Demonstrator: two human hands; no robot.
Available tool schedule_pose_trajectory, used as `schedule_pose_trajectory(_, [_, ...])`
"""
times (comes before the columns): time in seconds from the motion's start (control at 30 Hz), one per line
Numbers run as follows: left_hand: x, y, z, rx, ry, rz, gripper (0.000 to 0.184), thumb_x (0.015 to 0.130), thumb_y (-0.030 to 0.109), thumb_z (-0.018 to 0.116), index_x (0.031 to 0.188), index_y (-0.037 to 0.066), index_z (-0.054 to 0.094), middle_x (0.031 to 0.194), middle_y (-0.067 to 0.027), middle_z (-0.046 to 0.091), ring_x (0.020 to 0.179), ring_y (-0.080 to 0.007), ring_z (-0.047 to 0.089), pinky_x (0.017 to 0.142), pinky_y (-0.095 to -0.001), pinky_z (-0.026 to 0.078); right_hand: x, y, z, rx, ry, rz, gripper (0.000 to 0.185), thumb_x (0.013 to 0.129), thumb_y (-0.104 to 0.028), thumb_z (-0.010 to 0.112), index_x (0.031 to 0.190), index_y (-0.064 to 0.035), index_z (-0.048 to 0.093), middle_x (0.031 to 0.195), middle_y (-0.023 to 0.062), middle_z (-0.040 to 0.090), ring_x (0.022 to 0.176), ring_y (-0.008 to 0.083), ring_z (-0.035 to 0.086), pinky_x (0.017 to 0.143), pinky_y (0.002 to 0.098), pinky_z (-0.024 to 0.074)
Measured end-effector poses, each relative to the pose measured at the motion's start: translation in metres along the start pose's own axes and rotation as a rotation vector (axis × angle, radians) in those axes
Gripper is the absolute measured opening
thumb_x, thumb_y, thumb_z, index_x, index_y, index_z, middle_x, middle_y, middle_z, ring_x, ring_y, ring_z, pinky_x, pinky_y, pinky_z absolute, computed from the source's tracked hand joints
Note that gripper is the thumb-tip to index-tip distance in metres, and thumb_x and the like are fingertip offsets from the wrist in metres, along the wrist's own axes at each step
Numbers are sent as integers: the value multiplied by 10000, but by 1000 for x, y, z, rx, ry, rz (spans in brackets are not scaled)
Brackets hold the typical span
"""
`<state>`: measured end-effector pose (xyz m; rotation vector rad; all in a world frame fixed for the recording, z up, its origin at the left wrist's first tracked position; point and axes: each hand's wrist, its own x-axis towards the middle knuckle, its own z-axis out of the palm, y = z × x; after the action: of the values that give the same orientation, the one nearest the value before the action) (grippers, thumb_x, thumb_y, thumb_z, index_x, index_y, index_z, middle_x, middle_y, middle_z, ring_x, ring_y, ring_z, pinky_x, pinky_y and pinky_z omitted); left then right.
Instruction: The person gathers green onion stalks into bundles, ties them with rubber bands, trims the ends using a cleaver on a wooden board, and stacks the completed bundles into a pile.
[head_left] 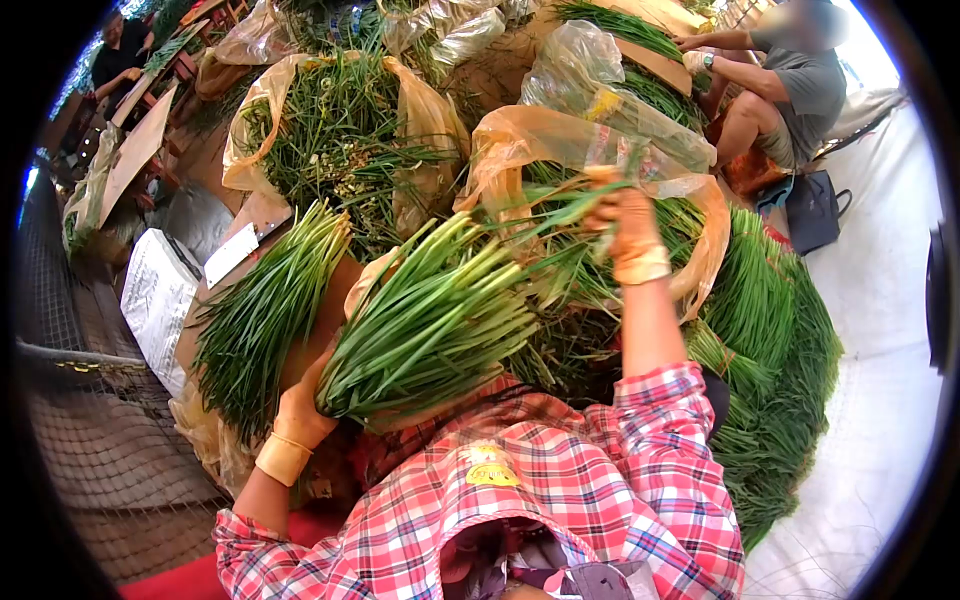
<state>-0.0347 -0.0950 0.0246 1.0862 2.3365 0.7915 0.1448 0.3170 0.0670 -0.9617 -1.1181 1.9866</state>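
My left hand (302, 415), in an orange glove, grips a thick bunch of garlic chives (430, 320) near its leafy lower end. The pale stem ends point up and away from me. My right hand (630, 235), gloved too and smeared by motion, is raised over an open orange plastic bag (565, 135). Some loose green chive leaves (565, 212) run from its fingers toward the bunch. To the left, a second bunch of chives (275, 310) lies on a brown board (325, 325).
Behind stands another bag heaped with loose chives (330, 140). Tied chive bundles (765, 300) are piled at my right on a white sheet (885, 350). A knife (272, 228) lies by a white card (231, 255). Two other people (795, 90) sit farther back.
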Motion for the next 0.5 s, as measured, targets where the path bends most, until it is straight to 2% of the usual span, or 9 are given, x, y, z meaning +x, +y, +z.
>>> schedule_pose_trajectory(0.03, [-3,-9,6,-24,-18,-42,706,643,104,722,1298,100,460,1087,-181,619,1025,-313,599,847,-343,480,9,-2,-29,224,-28,-89,207,926,-213,501,974,-36,596,598,-58,399,477,53,360,422,198,329])
schedule_pose_trajectory(0.1, [-7,-26,19,-61,2,-26,723,621,115,736,1290,83,463,1078,-174,628,1020,-283,610,857,-330,474,14,-16,-54,252,-12,-41,192,939,-193,469,964,-48,593,596,-72,393,455,47,336,412,190,299])
schedule_pose_trajectory(0.17, [-8,-27,26,-163,-22,-160,728,615,128,746,1284,70,466,1070,-163,636,1011,-251,616,856,-321,473,7,2,-62,-44,16,18,212,936,-242,494,938,-66,612,595,-64,425,456,46,354,412,195,299])
schedule_pose_trajectory(0.23, [-8,-27,32,-155,-16,-157,719,617,143,750,1276,65,471,1063,-160,639,1001,-235,619,855,-321,473,-6,18,-37,-306,-146,138,300,846,-374,630,905,-80,634,599,-50,505,456,40,406,407,196,323])
schedule_pose_trajectory(0.27, [-8,-29,35,-147,-8,-146,711,619,145,749,1271,65,476,1063,-163,638,1002,-239,619,854,-323,474,-12,25,-28,-445,-177,203,326,810,-360,679,924,-58,634,600,-51,509,446,42,407,399,196,330])
schedule_pose_trajectory(0.3, [-8,-30,37,-137,-1,-133,703,620,148,748,1266,66,481,1063,-165,637,1003,-243,619,853,-326,475,-12,30,-17,-486,-323,245,354,776,-356,716,911,-40,631,605,-51,514,444,38,404,395,182,329])
schedule_pose_trajectory(0.33, [-8,-29,38,-115,23,-107,691,623,152,746,1259,71,488,1061,-171,636,1009,-256,618,854,-333,477,-8,39,-5,-578,-373,288,322,739,-334,740,909,-74,655,661,-29,558,499,48,437,451,203,352])
schedule_pose_trajectory(0.4, [-9,-27,39,-96,25,-93,690,624,153,747,1259,71,488,1060,-172,637,1013,-262,617,853,-336,478,4,56,11,-922,-522,291,377,708,-358,772,905,-56,662,772,13,617,723,121,517,678,283,421])
schedule_pose_trajectory(0.5, [-9,-20,35,-95,28,-87,691,622,162,757,1253,69,492,1052,-181,637,1017,-275,615,850,-343,482,21,105,13,-801,-603,-32,517,703,-379,776,997,21,634,840,58,620,755,172,530,720,313,445])
